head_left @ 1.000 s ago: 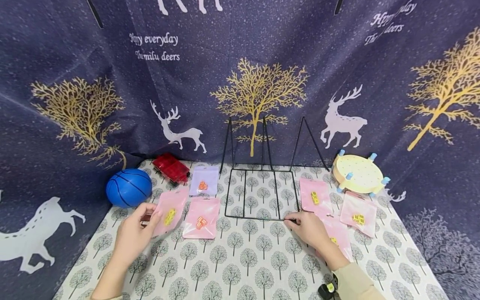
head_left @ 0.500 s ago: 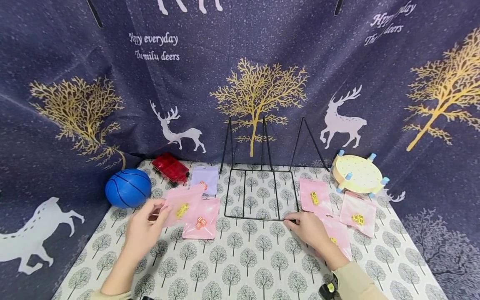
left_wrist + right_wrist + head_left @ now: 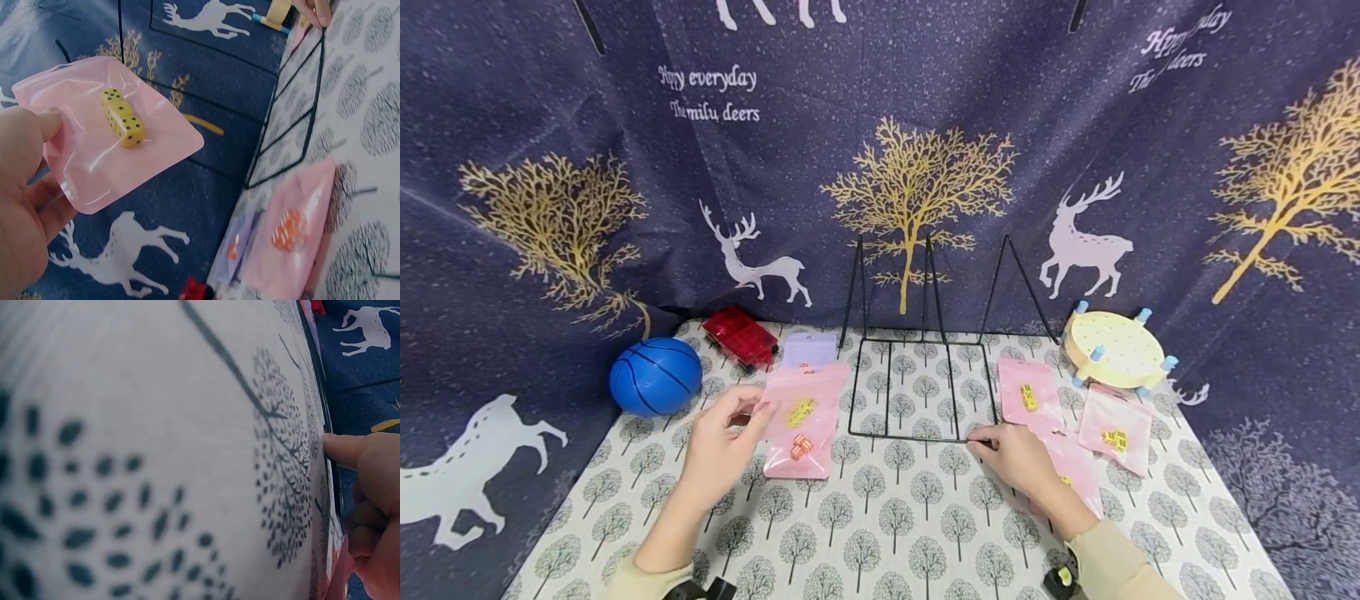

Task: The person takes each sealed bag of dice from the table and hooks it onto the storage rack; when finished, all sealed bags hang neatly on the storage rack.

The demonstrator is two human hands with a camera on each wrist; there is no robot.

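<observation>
My left hand pinches the edge of a pink zip bag with yellow dice inside. In the head view this bag hangs over the upper part of another pink bag, which holds orange dice. Behind them lies a lavender bag, partly covered. To the right stands a black wire rack with upright triangular dividers. At its front right corner, my right hand grips the wire between thumb and fingers, the other fingers curled under.
Three pink bags with yellow dice, including a near one partly under my right forearm, lie right of the rack. A blue ball and a red toy car are at back left. A cream round stand with blue pegs sits back right.
My left hand has carried the pink bag rightward, from beside the orange-dice bag to over it. The right hand stays at the rack's corner.
</observation>
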